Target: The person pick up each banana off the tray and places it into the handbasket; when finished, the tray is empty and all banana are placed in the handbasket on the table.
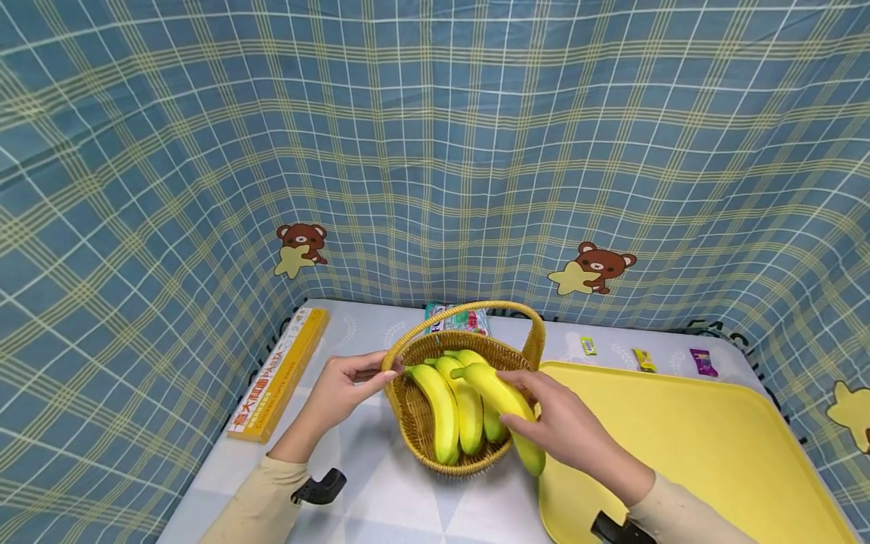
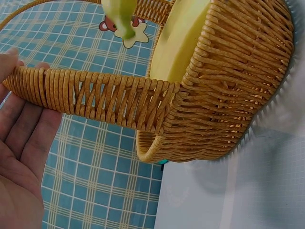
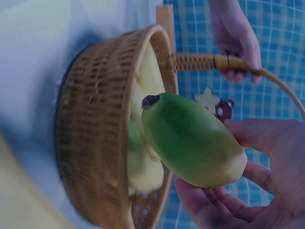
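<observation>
A brown wicker basket (image 1: 401,423) with an arched handle stands mid-table, several yellow bananas (image 1: 445,415) lying inside. My left hand (image 1: 347,389) pinches the handle on its left side between thumb and fingers; the left wrist view shows the fingers behind the woven handle (image 2: 109,98). My right hand (image 1: 564,415) grips one banana (image 1: 503,397) around its middle, above the basket's right rim. In the right wrist view that banana's greenish end (image 3: 183,136) points at the camera, with thumb and fingers on opposite sides.
A yellow tray (image 1: 680,453) lies right of the basket, close to it. Small wrapped sweets (image 1: 644,360) lie behind the tray. On the left is a pasta box (image 1: 279,378). A colourful packet (image 1: 462,323) sits behind the basket, before a checked curtain (image 1: 435,151).
</observation>
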{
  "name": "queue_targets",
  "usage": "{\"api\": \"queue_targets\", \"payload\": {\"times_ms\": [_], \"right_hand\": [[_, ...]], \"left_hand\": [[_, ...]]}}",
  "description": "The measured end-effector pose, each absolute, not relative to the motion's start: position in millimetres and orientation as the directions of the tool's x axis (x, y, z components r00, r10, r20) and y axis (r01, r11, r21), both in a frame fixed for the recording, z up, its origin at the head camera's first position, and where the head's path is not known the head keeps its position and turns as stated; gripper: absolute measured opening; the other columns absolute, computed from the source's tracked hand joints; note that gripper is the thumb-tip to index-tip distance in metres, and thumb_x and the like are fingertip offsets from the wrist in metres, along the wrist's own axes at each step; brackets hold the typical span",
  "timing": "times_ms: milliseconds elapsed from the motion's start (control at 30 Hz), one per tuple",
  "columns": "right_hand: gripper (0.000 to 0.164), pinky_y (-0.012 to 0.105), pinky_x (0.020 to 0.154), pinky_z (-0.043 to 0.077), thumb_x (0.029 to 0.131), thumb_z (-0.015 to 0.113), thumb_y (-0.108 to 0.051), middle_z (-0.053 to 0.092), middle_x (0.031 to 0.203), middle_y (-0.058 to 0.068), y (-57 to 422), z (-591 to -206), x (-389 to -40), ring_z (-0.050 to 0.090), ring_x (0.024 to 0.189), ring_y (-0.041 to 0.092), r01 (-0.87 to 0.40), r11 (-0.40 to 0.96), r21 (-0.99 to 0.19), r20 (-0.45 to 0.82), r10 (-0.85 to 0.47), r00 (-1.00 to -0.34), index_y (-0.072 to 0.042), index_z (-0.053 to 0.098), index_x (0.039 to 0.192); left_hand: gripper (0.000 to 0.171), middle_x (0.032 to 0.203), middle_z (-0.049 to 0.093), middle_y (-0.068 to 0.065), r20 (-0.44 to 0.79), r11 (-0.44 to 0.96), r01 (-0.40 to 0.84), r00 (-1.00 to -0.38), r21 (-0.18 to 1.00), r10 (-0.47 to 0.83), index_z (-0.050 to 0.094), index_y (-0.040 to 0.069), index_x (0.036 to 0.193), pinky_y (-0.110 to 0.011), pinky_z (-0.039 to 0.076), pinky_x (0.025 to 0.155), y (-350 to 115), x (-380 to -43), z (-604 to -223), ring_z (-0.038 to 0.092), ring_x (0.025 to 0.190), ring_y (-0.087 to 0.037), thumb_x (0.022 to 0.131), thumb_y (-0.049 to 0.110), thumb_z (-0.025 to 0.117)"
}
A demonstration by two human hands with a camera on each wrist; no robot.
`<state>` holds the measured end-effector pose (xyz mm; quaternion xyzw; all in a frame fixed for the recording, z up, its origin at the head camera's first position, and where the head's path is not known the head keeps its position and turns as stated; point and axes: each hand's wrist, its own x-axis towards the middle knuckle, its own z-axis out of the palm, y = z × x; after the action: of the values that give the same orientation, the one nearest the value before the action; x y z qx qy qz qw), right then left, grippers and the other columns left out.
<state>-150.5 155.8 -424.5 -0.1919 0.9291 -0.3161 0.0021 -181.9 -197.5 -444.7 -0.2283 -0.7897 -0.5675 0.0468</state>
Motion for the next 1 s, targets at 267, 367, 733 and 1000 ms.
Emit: {"api": "queue_targets", "payload": {"times_ms": [267,367,733,1000], "right_hand": [[0.055,0.032,0.072,0.052,0.087,0.083,-0.033,0.066,0.112,-0.006,106,-435,-169,0.062,0.096,0.013,-0.371,0.711,-0.598,0.080,-0.407,-0.910,-0.025,0.062,0.138],[0.056,0.035,0.073,0.054,0.088,0.081,-0.034,0.067,0.114,-0.001,90,-437,-175,0.064,0.101,0.018,-0.392,0.704,-0.592,0.082,-0.431,-0.898,-0.023,0.061,0.139],[0.064,0.028,0.067,0.050,0.091,0.076,-0.046,0.064,0.118,0.008,51,-444,-187,0.059,0.086,0.013,-0.441,0.712,-0.546,0.064,-0.489,-0.870,-0.020,0.058,0.146],[0.075,0.027,0.071,0.050,0.090,0.073,-0.055,0.058,0.129,0.011,43,-449,-188,0.057,0.089,0.012,-0.432,0.690,-0.581,-0.005,-0.534,-0.845,-0.018,0.051,0.152]], "left_hand": [[0.026,0.109,0.077,-0.003,0.329,0.254,0.411,-0.892,0.876,0.308,0.075,0.011,0.122,-0.032,0.061,0.086,-199,-182,-446,0.073,0.101,-0.015,0.097,0.016,0.072],[0.025,0.109,0.077,-0.003,0.334,0.257,0.417,-0.890,0.872,0.311,0.075,0.011,0.122,-0.032,0.061,0.086,-199,-183,-446,0.073,0.101,-0.016,0.097,0.016,0.072],[0.029,0.112,0.076,-0.004,0.320,0.270,0.403,-0.897,0.874,0.303,0.073,0.007,0.126,-0.029,0.061,0.086,-201,-182,-445,0.073,0.102,-0.015,0.098,0.013,0.071],[0.030,0.113,0.076,-0.003,0.318,0.273,0.404,-0.896,0.873,0.309,0.072,0.006,0.127,-0.029,0.060,0.088,-200,-183,-446,0.072,0.105,-0.015,0.098,0.014,0.071]]}}
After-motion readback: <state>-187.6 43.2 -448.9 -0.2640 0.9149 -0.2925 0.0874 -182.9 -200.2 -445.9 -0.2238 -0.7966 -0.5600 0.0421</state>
